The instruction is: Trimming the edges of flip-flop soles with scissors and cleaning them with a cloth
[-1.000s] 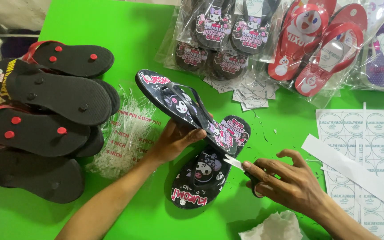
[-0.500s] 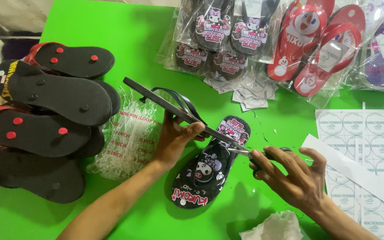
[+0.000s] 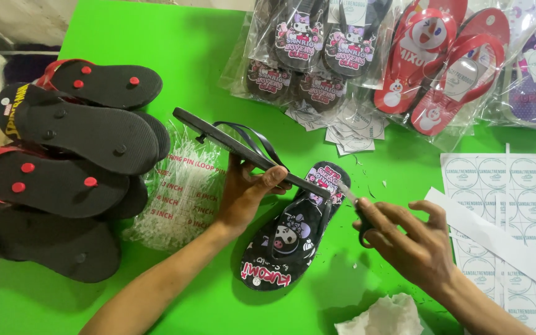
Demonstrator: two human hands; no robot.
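My left hand (image 3: 247,193) grips a black flip-flop (image 3: 231,141) by its sole, held edge-on above the green table (image 3: 175,56), straps facing away. Its heel end meets the blades of small scissors (image 3: 350,197), which my right hand (image 3: 412,241) holds by the handles. Under them a second black flip-flop (image 3: 283,239) with a cartoon print lies flat on the table, toe toward me.
A pile of black and red flip-flops (image 3: 63,167) lies sole-up at the left. A clear bag of loop pins (image 3: 181,192) sits beside it. Bagged flip-flops (image 3: 367,49) line the far edge. Sticker sheets (image 3: 516,205) lie at the right, a white cloth (image 3: 383,316) near me.
My left hand has turned the held flip-flop from print-up to edge-on. My right hand has brought the scissors up to its heel end.
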